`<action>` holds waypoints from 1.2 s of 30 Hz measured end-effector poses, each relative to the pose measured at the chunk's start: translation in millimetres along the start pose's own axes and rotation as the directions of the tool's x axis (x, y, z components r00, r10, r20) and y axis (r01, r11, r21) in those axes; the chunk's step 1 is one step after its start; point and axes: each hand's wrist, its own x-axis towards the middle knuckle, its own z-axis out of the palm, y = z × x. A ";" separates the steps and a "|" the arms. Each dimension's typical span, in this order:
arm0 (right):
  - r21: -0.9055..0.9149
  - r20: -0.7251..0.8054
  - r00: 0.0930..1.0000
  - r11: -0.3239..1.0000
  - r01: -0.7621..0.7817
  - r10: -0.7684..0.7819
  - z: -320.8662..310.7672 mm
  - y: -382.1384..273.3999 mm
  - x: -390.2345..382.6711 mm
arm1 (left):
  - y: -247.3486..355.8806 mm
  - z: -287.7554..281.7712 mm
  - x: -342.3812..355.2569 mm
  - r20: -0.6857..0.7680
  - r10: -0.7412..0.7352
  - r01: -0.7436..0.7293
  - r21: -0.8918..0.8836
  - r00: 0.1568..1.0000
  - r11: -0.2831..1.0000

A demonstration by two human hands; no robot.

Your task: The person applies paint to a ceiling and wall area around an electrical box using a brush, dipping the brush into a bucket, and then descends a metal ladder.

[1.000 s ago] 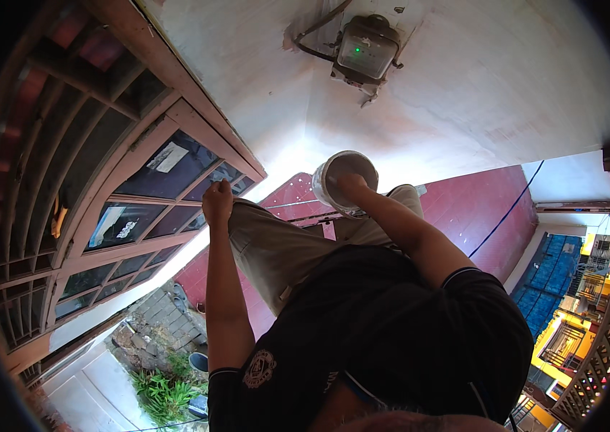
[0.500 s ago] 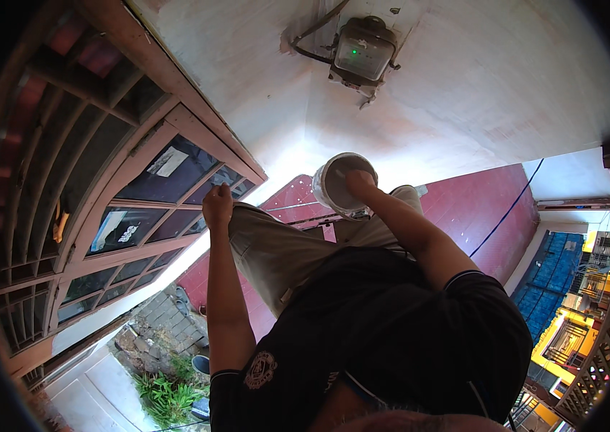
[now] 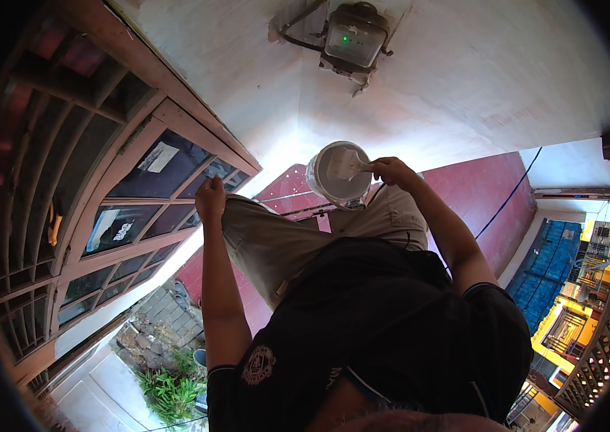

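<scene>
My right hand (image 3: 394, 173) is closed round the handle of a flat paintbrush (image 3: 342, 164), its wide end pale and paint-coated. That end is over the mouth of a round white bucket (image 3: 314, 178), which has grey-white paint smeared on its sides. The bucket is in front of my knees; what bears it is hidden. My left hand (image 3: 210, 199) is closed near my left knee, beside the pink-brown window frame (image 3: 236, 151). Whether its fingers grip anything is not visible.
A meter box (image 3: 354, 39) with a green light and cables is fixed to the white wall (image 3: 463, 79). Louvres and glass panes line the left. Far below are a red tiled floor (image 3: 474, 191), green plants (image 3: 174, 396) and paving. A dark cable (image 3: 510, 205) runs at the right.
My right hand has come up out of the bucket and moved right, bringing the paintbrush into sight. The left hand stays closed, shifted slightly in view.
</scene>
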 end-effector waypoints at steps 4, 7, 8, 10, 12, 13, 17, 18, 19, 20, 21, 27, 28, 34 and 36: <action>0.209 0.096 0.993 0.977 0.053 -0.074 -8.7 15.1 -13.1 | -4.6 0.4 4.5 -0.015 0.066 -0.065 0.058 0.998 0.996; 0.292 0.105 0.992 0.956 0.035 -0.068 -10.2 25.7 -16.7 | -0.3 0.2 -0.1 0.012 0.017 -0.018 0.059 1.000 0.998; 0.342 0.123 0.991 0.940 0.003 -0.048 -12.0 28.9 -16.7 | 1.1 0.5 -0.3 0.021 -0.008 0.007 0.050 1.000 0.999; 0.392 0.141 0.990 0.920 -0.026 -0.032 -14.9 36.5 -16.3 | 0.6 0.2 0.8 0.023 0.005 -0.006 0.038 1.000 0.999; 0.445 0.132 0.991 0.893 -0.068 0.010 -17.4 43.3 -13.8 | -1.6 1.2 2.3 0.017 0.021 -0.021 0.022 1.000 1.000; 0.453 0.146 0.989 0.888 -0.077 0.011 -17.8 44.2 -12.8 | -2.3 1.9 2.5 0.017 0.010 -0.011 0.031 1.000 0.999; 0.479 0.145 0.988 0.870 -0.115 0.051 -9.9 43.1 -17.9 | -6.2 1.8 -0.2 -0.009 -0.015 0.015 0.054 1.000 0.998; 0.463 0.134 0.989 0.879 -0.112 0.056 -8.3 39.3 -18.8 | -6.6 1.7 0.7 -0.017 -0.014 0.015 0.050 1.000 0.999; 0.481 0.137 0.990 0.871 -0.100 0.038 -9.8 38.6 -21.0 | -4.3 1.3 0.6 -0.008 -0.017 0.017 0.029 1.000 0.999; 0.479 0.125 0.992 0.874 -0.086 0.029 -15.2 45.2 -20.9 | -0.9 1.9 2.2 0.000 -0.015 0.015 0.004 1.000 1.000; 0.509 0.142 0.990 0.859 -0.061 -0.015 -21.0 51.7 -22.1 | 3.4 3.0 3.4 -0.001 -0.003 0.003 -0.004 1.000 1.000; 0.513 0.203 0.954 0.854 0.091 -0.223 -2.9 -23.7 -51.9 | -8.9 2.8 0.1 -0.060 0.042 -0.038 0.075 0.997 0.996; 0.508 0.196 0.950 0.854 0.112 -0.242 -3.6 -44.1 -57.0 | -8.8 3.9 0.0 -0.074 0.038 -0.033 0.058 0.997 0.998; 0.472 -0.009 0.872 0.767 0.435 -0.489 -1.8 -178.8 -83.3 | -13.3 5.2 2.4 -0.076 0.068 -0.063 0.060 0.995 0.996; 0.411 -0.129 0.818 0.720 0.559 -0.561 -6.4 -228.7 -95.6 | -17.8 5.4 3.4 -0.052 0.075 -0.072 0.066 0.996 0.995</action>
